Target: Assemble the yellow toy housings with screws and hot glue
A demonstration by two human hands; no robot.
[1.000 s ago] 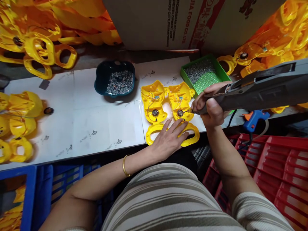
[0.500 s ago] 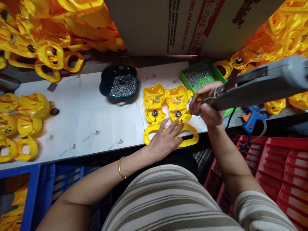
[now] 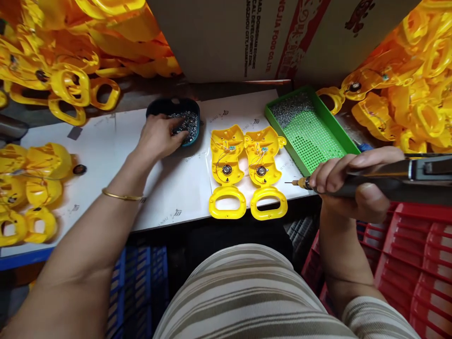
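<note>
My left hand is over the dark green bowl, its visible fingers apart and reaching in among the small metal screws. Its other fingertips are hidden. My right hand is wrapped round a grey electric screwdriver, whose thin bit points left, just right of the yellow parts. Two yellow plastic shell halves lie side by side on the white sheet, open side up, each with a round speaker, wires and a small circuit board. Below them, the yellow ring handles reach the table edge.
A green perforated tray holding small metal pieces stands at the right. Yellow shells lie at the left, with heaps at the back on both sides. A cardboard box rises behind. Red crates and blue crates stand below.
My left hand has left the yellow handles and moved left and back to the bowl. My right hand has drawn the screwdriver away from the right shell, rightward and nearer to me.
</note>
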